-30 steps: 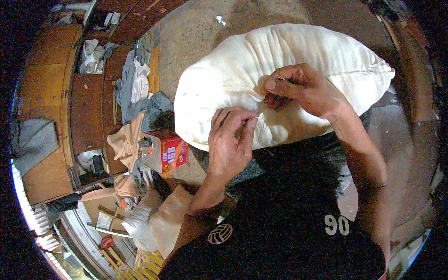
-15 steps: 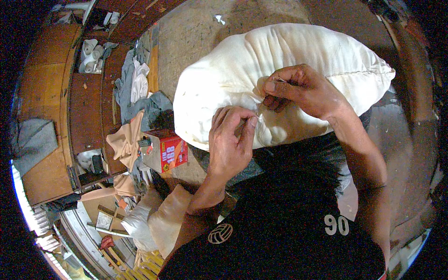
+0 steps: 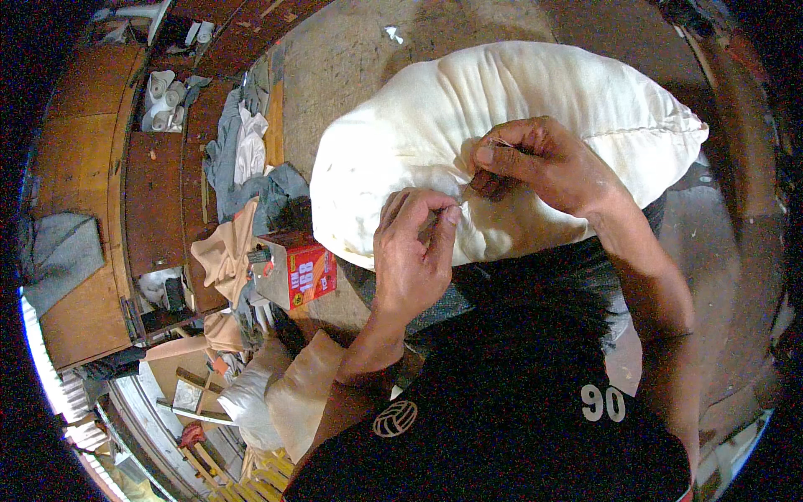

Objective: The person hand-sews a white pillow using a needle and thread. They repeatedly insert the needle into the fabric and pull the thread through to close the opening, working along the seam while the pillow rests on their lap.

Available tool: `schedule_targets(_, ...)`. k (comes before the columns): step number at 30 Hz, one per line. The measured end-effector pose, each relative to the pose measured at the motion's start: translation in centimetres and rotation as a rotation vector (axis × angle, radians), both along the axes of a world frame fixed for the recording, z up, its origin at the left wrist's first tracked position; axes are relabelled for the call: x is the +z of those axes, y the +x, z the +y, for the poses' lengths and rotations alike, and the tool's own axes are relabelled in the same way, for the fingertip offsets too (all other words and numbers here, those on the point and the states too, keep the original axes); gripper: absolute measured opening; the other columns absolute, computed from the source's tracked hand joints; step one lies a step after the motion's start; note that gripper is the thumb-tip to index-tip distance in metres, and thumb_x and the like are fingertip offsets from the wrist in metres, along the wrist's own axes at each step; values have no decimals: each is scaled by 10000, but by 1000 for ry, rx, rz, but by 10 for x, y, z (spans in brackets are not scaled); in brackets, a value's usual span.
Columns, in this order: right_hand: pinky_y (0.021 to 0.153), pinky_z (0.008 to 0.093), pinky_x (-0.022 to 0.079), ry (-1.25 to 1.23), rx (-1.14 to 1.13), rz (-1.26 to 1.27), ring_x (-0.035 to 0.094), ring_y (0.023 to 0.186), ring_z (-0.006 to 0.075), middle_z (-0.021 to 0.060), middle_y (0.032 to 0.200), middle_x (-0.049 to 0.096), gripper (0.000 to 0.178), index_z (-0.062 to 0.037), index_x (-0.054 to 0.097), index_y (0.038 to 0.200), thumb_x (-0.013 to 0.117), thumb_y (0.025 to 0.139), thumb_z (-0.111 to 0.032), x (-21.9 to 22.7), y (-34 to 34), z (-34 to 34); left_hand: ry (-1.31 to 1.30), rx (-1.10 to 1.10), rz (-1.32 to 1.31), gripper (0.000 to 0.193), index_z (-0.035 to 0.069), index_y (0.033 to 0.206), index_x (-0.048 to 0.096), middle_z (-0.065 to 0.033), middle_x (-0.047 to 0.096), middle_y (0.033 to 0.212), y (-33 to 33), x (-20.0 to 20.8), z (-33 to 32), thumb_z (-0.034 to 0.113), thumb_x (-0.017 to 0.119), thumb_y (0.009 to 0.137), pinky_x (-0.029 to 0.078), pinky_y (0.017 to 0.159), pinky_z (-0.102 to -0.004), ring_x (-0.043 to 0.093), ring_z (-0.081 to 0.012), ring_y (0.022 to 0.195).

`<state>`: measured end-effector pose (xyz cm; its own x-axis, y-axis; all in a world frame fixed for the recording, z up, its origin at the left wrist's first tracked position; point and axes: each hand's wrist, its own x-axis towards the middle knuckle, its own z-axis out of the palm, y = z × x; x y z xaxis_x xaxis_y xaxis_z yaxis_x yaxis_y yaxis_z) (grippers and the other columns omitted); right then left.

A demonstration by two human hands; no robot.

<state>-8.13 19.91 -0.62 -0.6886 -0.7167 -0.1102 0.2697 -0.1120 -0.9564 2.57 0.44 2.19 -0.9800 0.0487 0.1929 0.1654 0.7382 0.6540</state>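
A large, stuffed off-white cushion [image 3: 535,92] lies across my lap, with a stitched seam running to its right-hand corner. My left hand [image 3: 416,247] is closed at its near left side, thumb and forefinger pinching a bit of the cushion's fabric. Just up and to the right, my right hand [image 3: 548,163] is closed in a pinch above a fold in the cover. A fine pale thread [image 3: 503,142] shows at its thumb and fingertips; whether a needle is there too cannot be made out.
A red and white box [image 3: 308,272] stands left of my left forearm, beside crumpled tan cloth [image 3: 227,255] and grey cloth [image 3: 272,198]. Wooden cabinets [image 3: 79,167] with rolls in an open compartment line the left. Pale cushions [image 3: 288,385] lie lower left.
Both hands hold nearly the same places. The left hand's fingertips have shifted very slightly; the cushion has barely moved.
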Motion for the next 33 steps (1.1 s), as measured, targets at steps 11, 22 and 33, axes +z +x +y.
schedule_targets(11, 705, 285, 539, -56, 40, -87, 657, 742, 123, 44, 825, 706, 292, 0, 710, 946, 635, 979, -281, -11, -2, -9, 65, 56, 32, 80, 33, 952, 637, -135, 651, 908, -11, -5, 3, 34, 656, 874, 487, 784, -425, 607, -351, 853)
schedule_targets(22, 604, 275, 545, -27, 31, -288, 675, 635, 133, 51, 761, 711, 244, -23, 714, 916, 660, 955, -258, -2, -9, -6, -116, -228, 240, 225, 72, 948, 710, -65, 662, 951, -9, -7, -9, -26, 712, 745, 496, 823, -410, 612, -291, 906)
schedule_targets(33, 553, 247, 513, 32, -10, -85, 632, 603, 101, 13, 748, 679, 198, -62, 696, 985, 678, 944, -255, -4, -7, -10, -136, -315, 544, 279, 85, 909, 726, -36, 645, 954, -8, -19, -13, 13, 764, 641, 493, 851, -450, 618, -272, 944)
